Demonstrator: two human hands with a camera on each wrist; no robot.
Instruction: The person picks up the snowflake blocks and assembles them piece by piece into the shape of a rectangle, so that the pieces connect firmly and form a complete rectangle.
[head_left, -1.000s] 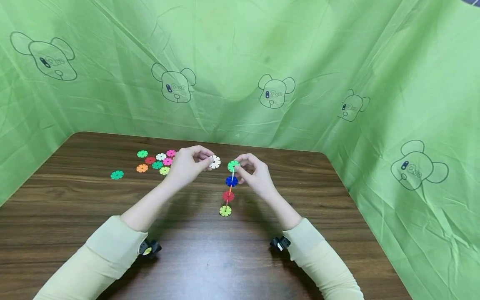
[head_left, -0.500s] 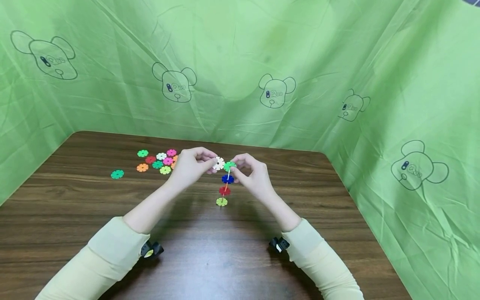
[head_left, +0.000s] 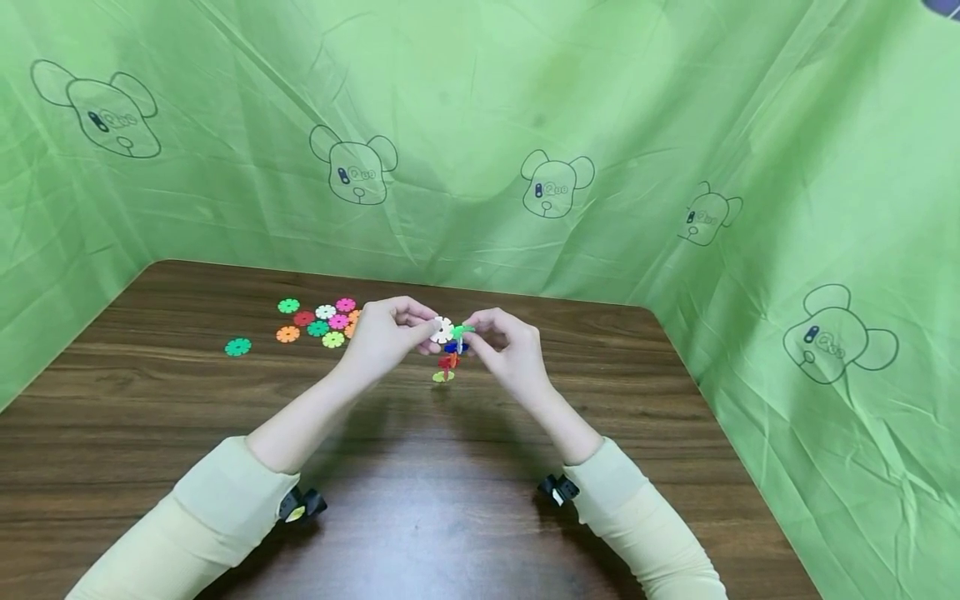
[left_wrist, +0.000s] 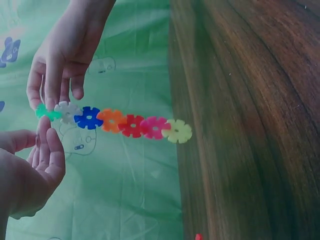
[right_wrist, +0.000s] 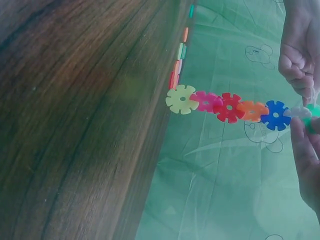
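My left hand (head_left: 381, 340) pinches a white notched plastic disc (head_left: 442, 330) between thumb and fingers, raised over the table. Just right of it, my right hand (head_left: 513, 346) pinches the green disc (head_left: 460, 332) that tops a chain of interlocked discs. Below the green one, in the left wrist view, come a pale white disc (left_wrist: 68, 113), a blue disc (left_wrist: 88, 118), an orange disc (left_wrist: 111, 120), a red disc (left_wrist: 133, 126), a pink disc (left_wrist: 155, 128) and a yellow-green disc (left_wrist: 177, 131). White and green discs meet in the head view; whether their notches interlock, I cannot tell.
Several loose discs lie on the brown wooden table (head_left: 187, 400) at the left, partly behind my left hand. Among them are a teal disc (head_left: 237, 347) and an orange disc (head_left: 288, 334). A green curtain (head_left: 465, 233) with bear-head outlines surrounds the table's back and sides.
The white disc in my left hand has moved right until it meets the green disc. My right hand has shifted slightly left, and the hanging chain has tilted, its lower end swinging away from me.
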